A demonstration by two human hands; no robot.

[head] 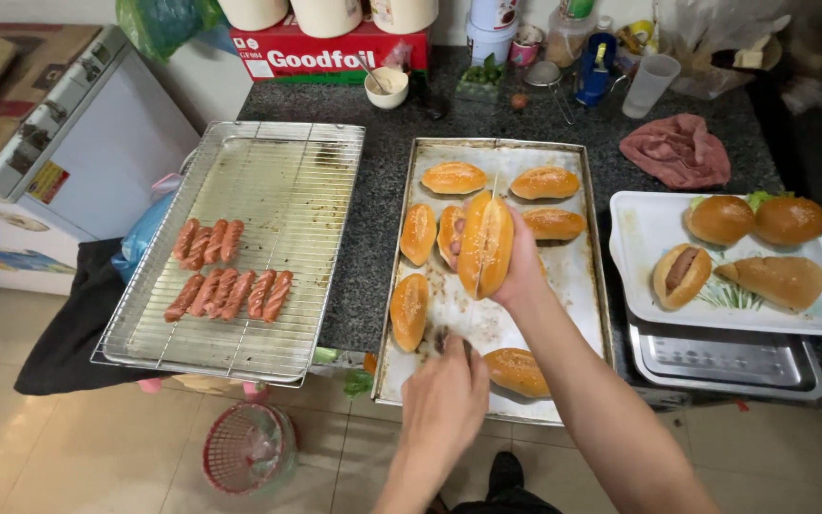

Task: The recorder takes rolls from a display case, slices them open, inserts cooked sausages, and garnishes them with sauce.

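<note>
Head view: my right hand (pixel 518 271) lifts split bun (pixel 484 243) over tray (pixel 577 276), fingers wrapped round its back. Left hand (pixel 444 405) below, fist closed on dark tool, kind unclear. Bun looks soft, light, crushable; I'd grip crust sides gently, away from slit.

Dark speckled stone counter (pixel 387 205), beige tiled floor (pixel 78 447), white cabinet (pixel 97 143) at left, even indoor light

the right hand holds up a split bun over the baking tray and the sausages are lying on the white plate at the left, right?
Not quite. In the head view the right hand does hold a split bun over the baking tray, but the sausages lie on a wire rack at the left, not a white plate.
</note>
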